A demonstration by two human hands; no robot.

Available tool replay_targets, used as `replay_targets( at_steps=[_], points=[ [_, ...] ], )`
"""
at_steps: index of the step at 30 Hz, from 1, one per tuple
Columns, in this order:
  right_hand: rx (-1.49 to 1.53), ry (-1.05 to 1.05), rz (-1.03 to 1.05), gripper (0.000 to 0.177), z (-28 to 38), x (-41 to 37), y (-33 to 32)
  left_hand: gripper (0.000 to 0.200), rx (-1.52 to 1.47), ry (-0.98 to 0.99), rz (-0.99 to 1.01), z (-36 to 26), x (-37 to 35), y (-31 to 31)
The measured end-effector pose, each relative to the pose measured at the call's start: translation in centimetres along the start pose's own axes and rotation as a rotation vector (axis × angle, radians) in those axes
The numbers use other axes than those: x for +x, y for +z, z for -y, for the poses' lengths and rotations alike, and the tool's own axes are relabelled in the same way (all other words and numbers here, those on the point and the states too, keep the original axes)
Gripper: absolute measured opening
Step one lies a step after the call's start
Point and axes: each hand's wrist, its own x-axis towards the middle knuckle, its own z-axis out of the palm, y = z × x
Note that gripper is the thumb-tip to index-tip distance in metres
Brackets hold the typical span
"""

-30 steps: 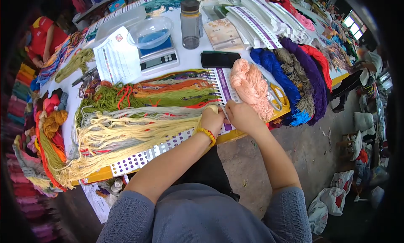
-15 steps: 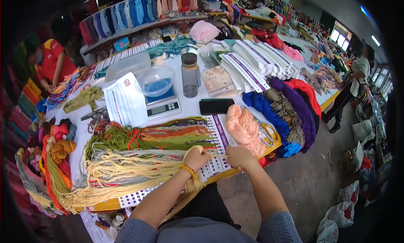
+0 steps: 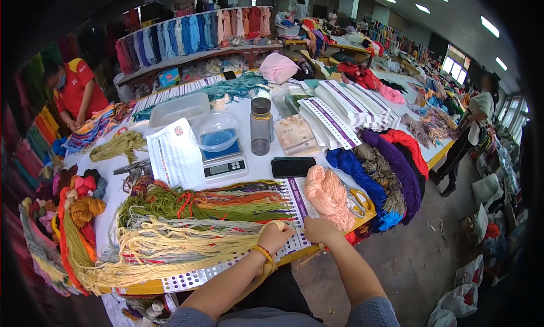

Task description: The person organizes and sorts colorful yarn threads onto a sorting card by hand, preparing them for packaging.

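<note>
My left hand (image 3: 276, 237) is closed around a bundle of pale yellow yarn (image 3: 268, 276), which loops over the hand and hangs past the table edge. My right hand (image 3: 322, 232) is pinched beside it at the holes of a white punched card with a purple strip (image 3: 298, 205). A short yellow strand seems to run between the two hands; what the right fingertips grip is mostly hidden. Threaded into the card, long skeins of cream yarn (image 3: 187, 242), green yarn (image 3: 150, 205) and orange yarn (image 3: 226, 199) spread leftward. A peach skein (image 3: 327, 192) lies right of the card.
Scissors (image 3: 360, 202) with yellow handles lie by the peach skein. Behind are a phone (image 3: 293, 168), a digital scale (image 3: 225, 168) with a plastic bowl, a bottle (image 3: 260, 128) and stacked cards (image 3: 328, 123). A person in red (image 3: 82, 92) works at left; another person (image 3: 473, 117) stands right.
The view has tilted up, so the table sits lower in the picture. My left hand has come slightly nearer the right, and a loose yellow end now shows below my right hand.
</note>
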Motion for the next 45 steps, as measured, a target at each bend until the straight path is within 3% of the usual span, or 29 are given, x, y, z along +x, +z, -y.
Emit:
replay_targets(
  at_steps=[2, 4, 8, 13, 14, 16, 19, 20, 22, 24, 26, 29, 33, 36, 38, 40, 45],
  points=[
    [-0.017, 0.002, -0.024, 0.028, -0.2, 0.3, 0.5, 0.019, -0.174, 0.040, 0.041, -0.3, -0.3, 0.3],
    [-0.020, -0.016, -0.067, 0.029, -0.5, 0.6, 1.0, 0.017, -0.590, -0.254, 0.141, -2.4, -1.4, 0.0],
    [0.033, -0.044, -0.152, 0.025, -1.0, 0.5, 1.5, 0.018, -0.898, -0.319, 0.338, -2.2, -1.5, -0.1],
    [0.327, -0.087, -0.402, 0.020, -2.4, 0.9, 3.4, 0.021, -0.875, -0.455, 0.354, -2.0, -1.1, 0.4],
    [0.325, -0.085, -0.404, 0.020, -2.8, 1.0, 3.7, 0.024, -0.860, -0.507, 0.339, -2.0, -0.9, 0.5],
    [0.709, -0.132, -0.425, 0.016, -3.4, 1.5, 4.3, 0.027, -0.849, -0.536, 0.342, -1.7, -0.7, 0.6],
    [0.847, -0.131, -0.333, 0.015, -2.4, -0.4, 3.6, 0.028, -0.874, -0.579, 0.350, -1.7, -0.5, 0.4],
    [0.845, -0.131, -0.330, 0.015, -1.5, -1.6, 3.0, 0.028, -0.911, -0.598, 0.360, -1.6, -0.5, 0.3],
    [0.419, -0.356, -0.366, 0.015, 0.2, -3.8, 1.9, 0.026, -0.958, -0.594, 0.375, -0.4, -0.1, 0.5],
    [0.330, -0.404, -0.338, 0.014, -0.1, -3.4, 2.8, 0.026, -1.000, -0.587, 0.393, 0.1, -0.1, 0.9],
    [0.879, -0.336, -0.286, 0.013, 0.0, -3.2, 3.4, 0.030, -1.026, -0.544, 0.293, 0.2, -0.3, 1.3],
    [1.095, -0.252, -0.386, 0.016, -1.8, -0.3, 6.0, 0.031, -0.872, -0.467, 0.165, -0.5, -0.8, 1.5],
    [0.805, -0.157, -0.517, 0.018, -1.2, 0.2, 5.6, 0.029, -0.580, -0.336, 0.039, -0.5, -2.1, 1.6],
    [0.567, -0.133, -0.387, 0.027, -0.2, -0.8, 3.7, 0.028, -0.599, -0.384, -0.058, -0.7, -2.4, 1.0],
    [0.437, -0.104, -0.367, 0.038, 0.4, -1.0, 3.0, 0.030, -0.890, -0.439, -0.065, -0.5, -2.5, 0.1],
    [0.407, -0.122, -0.378, 0.043, 0.6, -1.0, 3.0, 0.032, -1.058, -0.420, -0.237, 1.6, -1.9, -0.1],
    [0.465, -0.118, -0.373, 0.043, 0.9, -0.9, 2.9, 0.020, -0.973, -0.306, -0.225, 0.8, -4.5, -5.2]
  ],
)
